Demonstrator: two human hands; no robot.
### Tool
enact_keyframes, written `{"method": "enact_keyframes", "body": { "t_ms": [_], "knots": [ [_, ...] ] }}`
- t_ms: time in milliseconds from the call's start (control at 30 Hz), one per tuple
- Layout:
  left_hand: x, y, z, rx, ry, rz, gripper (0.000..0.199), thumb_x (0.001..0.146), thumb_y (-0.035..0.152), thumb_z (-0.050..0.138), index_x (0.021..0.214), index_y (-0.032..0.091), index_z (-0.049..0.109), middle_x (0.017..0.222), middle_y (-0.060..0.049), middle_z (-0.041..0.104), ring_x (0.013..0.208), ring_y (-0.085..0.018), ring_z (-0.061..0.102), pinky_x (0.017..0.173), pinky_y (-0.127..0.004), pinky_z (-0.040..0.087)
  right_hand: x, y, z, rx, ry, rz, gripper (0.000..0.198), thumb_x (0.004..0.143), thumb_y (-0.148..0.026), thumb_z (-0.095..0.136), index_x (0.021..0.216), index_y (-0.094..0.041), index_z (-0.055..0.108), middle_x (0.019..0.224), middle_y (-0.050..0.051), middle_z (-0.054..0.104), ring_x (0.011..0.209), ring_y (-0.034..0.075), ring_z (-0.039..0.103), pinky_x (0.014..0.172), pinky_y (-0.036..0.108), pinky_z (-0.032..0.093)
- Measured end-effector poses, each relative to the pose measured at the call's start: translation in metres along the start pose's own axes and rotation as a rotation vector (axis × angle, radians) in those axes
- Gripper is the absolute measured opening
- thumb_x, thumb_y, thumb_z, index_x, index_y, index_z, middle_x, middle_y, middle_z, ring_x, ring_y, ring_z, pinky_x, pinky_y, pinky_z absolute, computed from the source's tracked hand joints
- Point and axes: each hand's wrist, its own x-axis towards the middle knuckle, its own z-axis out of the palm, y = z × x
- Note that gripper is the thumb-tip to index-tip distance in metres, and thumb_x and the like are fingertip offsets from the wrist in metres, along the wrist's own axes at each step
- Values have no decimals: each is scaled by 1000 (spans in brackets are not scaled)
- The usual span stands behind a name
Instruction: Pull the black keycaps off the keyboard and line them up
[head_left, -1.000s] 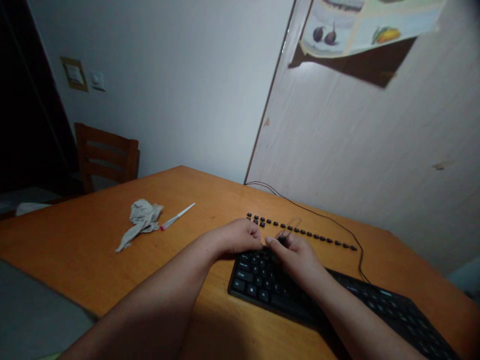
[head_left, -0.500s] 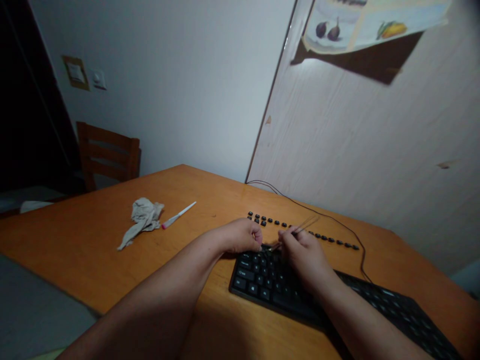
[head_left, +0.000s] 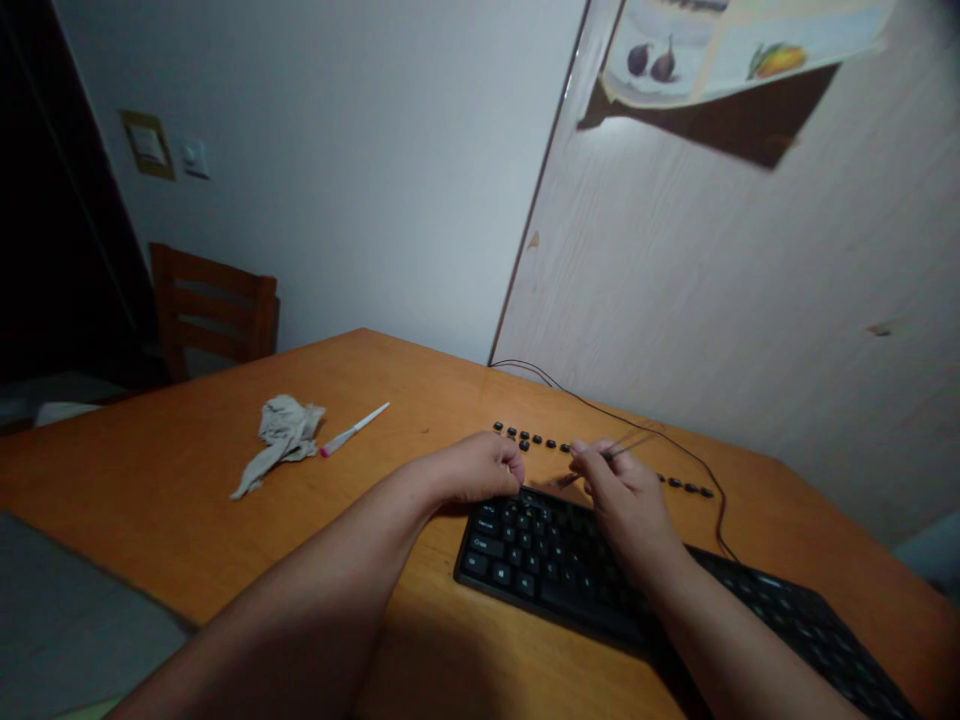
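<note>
My left hand point(head_left: 484, 470) is closed, fingers curled, with its fingertips at the back-left edge of a black keyboard point(head_left: 551, 590). In my right hand point(head_left: 622, 500) is a thin tool with two wire-like prongs point(head_left: 637, 436), pinched between thumb and fingers. The tool's blurred other end point(head_left: 566, 480) hangs just behind the keyboard's back edge. Several loose black keycaps point(head_left: 537, 440) lie in a row behind the keyboard, partly hidden by my right hand. At the keyboard's back-left, the top rows of keys are partly in shadow.
A crumpled grey cloth point(head_left: 289, 430) and a white brush-like stick with a pink end point(head_left: 356, 430) lie on the left of the wooden table point(head_left: 420, 370). A dark cable point(head_left: 675, 445) runs along the back to the keyboard. A chair point(head_left: 214, 310) stands beyond the table's left side.
My right hand has moved back and right with the tool, lifting its end away from the keys near my left fingertips. My left hand has stayed at the keyboard's edge.
</note>
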Motion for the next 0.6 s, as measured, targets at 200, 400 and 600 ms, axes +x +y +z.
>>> {"method": "enact_keyframes", "body": {
  "t_ms": [200,400,600],
  "knots": [
    [-2,0,-1,-2,-78,20,15,63,17,51,73,15,62,62,2,51,56,-10,43,48,-21,27,1,5,-7,-209,-144,-181,26,93,-41,45,80,-20,54,72,1,59,67,16,55,63,27,39],
    [1,-5,-2,-18,-58,57,10,66,21,56,71,14,61,61,2,50,56,-10,41,49,-22,27,-3,6,1,-529,-428,-144,22,86,-41,55,77,-22,59,61,-1,58,59,15,53,55,26,32],
    [5,-11,-2,30,-61,52,12,68,24,56,69,14,63,59,3,50,56,-10,41,50,-22,28,-6,4,14,-679,-458,-90,23,80,-43,61,72,-22,61,62,1,63,57,16,54,51,26,25]
  ]
}}
